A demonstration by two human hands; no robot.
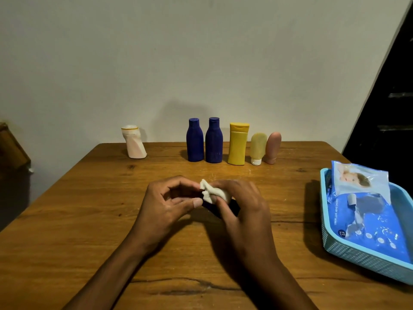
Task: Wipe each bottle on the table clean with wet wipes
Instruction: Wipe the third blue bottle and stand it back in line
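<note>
Both hands meet mid-table over small dark blue bottle (232,208), mostly hidden between them. Left hand (166,202) curled round its one end. Right hand (242,204) pinches crumpled white wet wipe (214,193) against it. Other bottles stand in row at far edge: white bottle (134,142) apart on left, two blue bottles (204,140), yellow bottle (238,144), two small tubes (266,147). Wipes pack (366,211) lies in blue basket (362,258), right.

Bottles in a row, one being wiped
Dark blue bottle (232,208) lies low mid-surface under a crumpled white wipe (214,193); five bottles (237,144) stand behind, white one (134,142) apart at left
</note>
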